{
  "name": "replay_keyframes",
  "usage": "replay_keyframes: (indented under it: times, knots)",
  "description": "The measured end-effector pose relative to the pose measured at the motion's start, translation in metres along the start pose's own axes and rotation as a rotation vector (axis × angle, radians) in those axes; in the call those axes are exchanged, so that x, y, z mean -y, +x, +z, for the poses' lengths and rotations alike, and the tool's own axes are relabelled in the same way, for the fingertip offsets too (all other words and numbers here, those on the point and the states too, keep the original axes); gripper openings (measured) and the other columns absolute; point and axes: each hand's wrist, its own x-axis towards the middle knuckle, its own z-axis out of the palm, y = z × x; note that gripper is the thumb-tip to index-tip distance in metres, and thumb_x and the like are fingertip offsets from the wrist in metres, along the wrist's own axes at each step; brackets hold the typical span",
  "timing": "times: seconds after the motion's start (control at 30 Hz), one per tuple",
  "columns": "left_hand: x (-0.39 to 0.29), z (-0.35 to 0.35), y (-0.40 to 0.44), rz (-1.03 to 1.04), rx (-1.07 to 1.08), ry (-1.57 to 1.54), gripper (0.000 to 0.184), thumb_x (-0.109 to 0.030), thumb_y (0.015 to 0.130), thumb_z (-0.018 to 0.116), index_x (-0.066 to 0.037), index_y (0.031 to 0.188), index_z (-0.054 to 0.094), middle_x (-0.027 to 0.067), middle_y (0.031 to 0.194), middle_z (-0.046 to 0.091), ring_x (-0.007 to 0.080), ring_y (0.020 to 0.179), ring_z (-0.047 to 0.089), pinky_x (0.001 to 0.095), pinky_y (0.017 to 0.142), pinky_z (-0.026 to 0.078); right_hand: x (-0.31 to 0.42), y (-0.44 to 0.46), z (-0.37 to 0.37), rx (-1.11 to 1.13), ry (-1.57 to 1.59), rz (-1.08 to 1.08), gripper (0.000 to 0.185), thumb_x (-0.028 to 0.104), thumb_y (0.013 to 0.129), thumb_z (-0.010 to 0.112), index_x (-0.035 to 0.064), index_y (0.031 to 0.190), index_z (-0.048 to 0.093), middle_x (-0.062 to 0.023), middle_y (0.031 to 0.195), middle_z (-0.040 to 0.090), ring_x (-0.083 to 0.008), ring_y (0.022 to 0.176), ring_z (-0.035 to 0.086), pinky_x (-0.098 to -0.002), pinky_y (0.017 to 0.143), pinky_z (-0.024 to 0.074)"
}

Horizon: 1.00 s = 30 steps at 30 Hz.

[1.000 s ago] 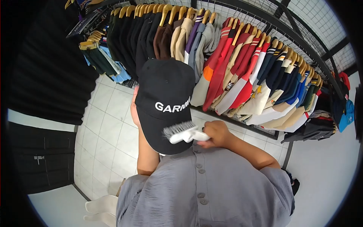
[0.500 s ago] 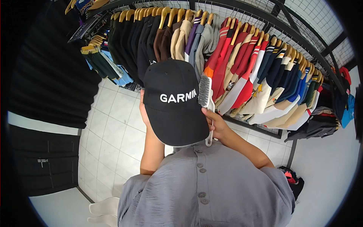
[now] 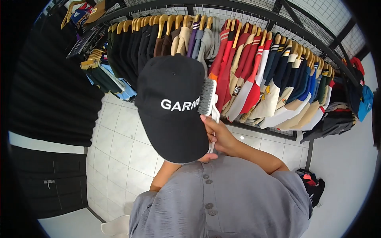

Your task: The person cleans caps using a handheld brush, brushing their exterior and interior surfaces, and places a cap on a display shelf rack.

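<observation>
A black cap (image 3: 170,131) with white raised lettering faces me, its brim pointing down toward my chest. My left hand (image 3: 208,158) is mostly hidden behind the brim; only some fingers show at its lower right edge, closed on the cap. In my right hand (image 3: 219,137) is a white brush (image 3: 213,107) with grey bristles, held upright by its handle. The bristles touch the right side of the cap, over the end of the lettering.
Behind the cap, a long rack (image 3: 262,20) holds jackets (image 3: 248,75) on wooden hangers. Black curtains (image 3: 51,83) hang at the left above pale floor tiles (image 3: 119,146). Part of a white chair (image 3: 116,227) shows at the lower left. Dark cloth items (image 3: 311,184) lie at the right.
The brush went from lying over the brim to upright at the cap's right side. My left hand has moved from the cap's left side to behind the brim, its fingers now showing at the lower right.
</observation>
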Motion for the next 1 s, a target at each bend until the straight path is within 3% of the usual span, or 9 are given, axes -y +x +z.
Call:
replay_keyframes:
  times: [0.13, 0.3, 0.4, 0.47, 0.53, 0.63, 0.73, 0.9, 1.0]
  knots:
    - [-0.014, -0.001, -0.014, 0.130, 0.090, 0.367, 0.079, -0.057, 0.078, 0.054, -0.001, 0.131, 0.041, 0.0157, 0.135, 0.042, 0.0307, 0.125, 0.040, 0.0434, 0.104, 0.030, 0.010, 0.007, -0.004, 0.003, -0.150, -0.084, 0.026, 0.028, 0.088, 0.060, 0.0129, 0.077, 0.042, 0.0062, 0.050, 0.032, -0.0044, 0.036, 0.028, -0.0208, 0.037, 0.0222]
    - [-0.024, -0.013, -0.016, 0.197, 0.069, 0.470, 0.071, -0.046, 0.080, 0.061, 0.002, 0.128, 0.044, 0.0176, 0.131, 0.047, 0.0318, 0.123, 0.042, 0.0419, 0.103, 0.031, 0.046, 0.007, -0.022, -0.389, -0.708, -0.782, 0.024, 0.024, 0.086, 0.065, 0.0048, 0.088, 0.051, 0.0024, 0.065, 0.049, -0.0030, 0.050, 0.041, -0.0193, 0.043, 0.0337]
    - [-0.023, -0.016, -0.018, 0.205, 0.069, 0.479, 0.068, -0.042, 0.080, 0.064, 0.004, 0.126, 0.045, 0.0184, 0.129, 0.048, 0.0322, 0.122, 0.043, 0.0413, 0.103, 0.031, 0.071, -0.013, -0.003, -0.365, -0.819, -0.862, 0.033, 0.031, 0.083, 0.068, 0.0035, 0.086, 0.052, -0.0005, 0.060, 0.051, -0.0121, 0.049, 0.051, -0.0278, 0.046, 0.0416]
    - [-0.015, -0.022, -0.018, 0.153, 0.112, 0.223, 0.074, -0.045, 0.078, 0.064, 0.003, 0.129, 0.041, 0.0173, 0.131, 0.045, 0.0313, 0.123, 0.042, 0.0419, 0.103, 0.031, 0.060, -0.012, 0.003, -0.328, -1.608, -1.093, 0.041, 0.040, 0.078, 0.070, 0.0036, 0.084, 0.052, -0.0080, 0.058, 0.054, -0.0239, 0.050, 0.056, -0.0341, 0.048, 0.0444]
    - [-0.007, -0.031, -0.013, 0.110, 0.163, -0.030, 0.080, -0.047, 0.076, 0.065, 0.002, 0.132, 0.037, 0.0162, 0.134, 0.042, 0.0303, 0.124, 0.041, 0.0425, 0.103, 0.032, 0.038, -0.017, 0.006, -0.116, -1.620, -0.835, 0.052, 0.049, 0.072, 0.071, 0.0035, 0.089, 0.053, -0.0136, 0.064, 0.057, -0.0328, 0.058, 0.060, -0.0374, 0.051, 0.0460]
    - [-0.009, -0.031, -0.006, 0.092, 0.102, -0.333, 0.089, -0.046, 0.067, 0.067, 0.003, 0.133, 0.034, 0.0162, 0.134, 0.040, 0.0301, 0.123, 0.041, 0.0426, 0.103, 0.033, 0.029, -0.018, -0.005, 0.080, -1.556, -0.937, 0.048, 0.046, 0.075, 0.070, 0.0033, 0.088, 0.053, -0.0130, 0.063, 0.056, -0.0317, 0.056, 0.059, -0.0376, 0.051, 0.0452]
    - [-0.017, -0.034, -0.020, 0.047, -0.264, -0.238, 0.091, -0.037, 0.057, 0.066, 0.007, 0.130, 0.036, 0.0199, 0.129, 0.044, 0.0326, 0.119, 0.044, 0.0412, 0.101, 0.035, 0.033, 0.001, -0.021, -0.255, -1.242, -1.048, 0.036, 0.034, 0.082, 0.066, 0.0013, 0.085, 0.050, -0.0162, 0.060, 0.052, -0.0331, 0.055, 0.056, -0.0362, 0.051, 0.0419]
    - [-0.022, -0.043, -0.011, 0.330, -0.161, -0.608, 0.087, -0.038, 0.052, 0.061, 0.009, 0.123, 0.042, 0.0233, 0.125, 0.047, 0.0329, 0.112, 0.048, 0.0374, 0.095, 0.040, 0.067, 0.006, -0.027, -0.567, -0.941, -0.912, 0.039, 0.038, 0.088, 0.058, -0.0008, 0.088, 0.053, -0.0087, 0.060, 0.050, -0.0149, 0.054, 0.049, -0.0293, 0.051, 0.0394]
    - [-0.020, -0.048, -0.020, 0.239, -0.386, -0.564, 0.084, -0.039, 0.054, 0.061, 0.008, 0.122, 0.045, 0.0220, 0.122, 0.050, 0.0326, 0.111, 0.050, 0.0372, 0.094, 0.041, 0.066, -0.020, -0.025, -0.151, -0.981, -1.137, 0.045, 0.044, 0.080, 0.067, 0.0010, 0.087, 0.055, -0.0077, 0.061, 0.053, -0.0148, 0.055, 0.054, -0.0277, 0.053, 0.0420]
